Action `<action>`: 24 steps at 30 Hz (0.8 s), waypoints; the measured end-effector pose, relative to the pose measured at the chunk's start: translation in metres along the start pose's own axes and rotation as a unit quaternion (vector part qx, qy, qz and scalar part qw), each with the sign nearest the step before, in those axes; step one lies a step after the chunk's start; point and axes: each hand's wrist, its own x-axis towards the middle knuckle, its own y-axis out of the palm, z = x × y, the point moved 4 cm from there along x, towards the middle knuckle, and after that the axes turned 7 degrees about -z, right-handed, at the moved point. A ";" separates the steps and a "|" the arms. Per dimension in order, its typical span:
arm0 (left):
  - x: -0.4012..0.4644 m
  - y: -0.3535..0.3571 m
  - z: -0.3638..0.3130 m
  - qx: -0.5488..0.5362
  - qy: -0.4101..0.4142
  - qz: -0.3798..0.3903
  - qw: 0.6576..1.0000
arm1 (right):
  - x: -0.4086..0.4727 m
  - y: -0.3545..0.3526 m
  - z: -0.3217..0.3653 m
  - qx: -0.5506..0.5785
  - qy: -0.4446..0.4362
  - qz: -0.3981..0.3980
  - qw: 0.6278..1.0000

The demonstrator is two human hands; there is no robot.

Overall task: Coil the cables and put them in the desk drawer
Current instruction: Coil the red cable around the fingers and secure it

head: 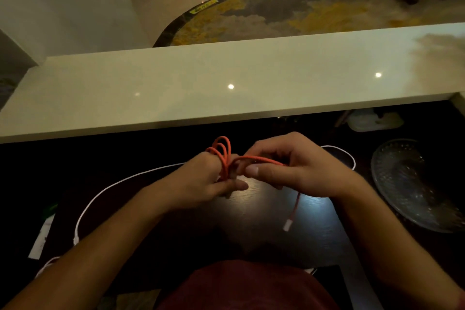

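Observation:
An orange cable [222, 152] is wound in loops that stick up above my left hand [203, 180], which grips the bundle. My right hand [297, 166] pinches the cable's loose stretch just right of the loops. The free end hangs below my right hand and ends in a white plug [286, 225] over the dark desk [251, 229]. A white cable [100, 194] lies uncoiled on the desk, curving from the left edge behind both hands to the right. No drawer is in view.
A raised pale counter [226, 83] runs across beyond the desk. A clear glass dish [415, 184] sits at the right. White papers [41, 236] lie at the desk's left edge, and a pale object [375, 121] rests in shadow under the counter.

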 end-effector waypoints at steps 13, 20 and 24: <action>-0.022 0.005 -0.065 -0.264 0.036 0.243 0.933 | 0.030 -0.020 -0.005 0.162 -0.057 -0.104 0.980; -0.013 -0.023 -0.063 -0.444 0.114 0.085 0.885 | 0.038 0.015 -0.055 0.258 0.019 -0.108 0.960; -0.007 -0.028 -0.045 -0.499 0.072 0.032 0.863 | 0.035 0.025 -0.062 0.279 0.041 -0.113 0.953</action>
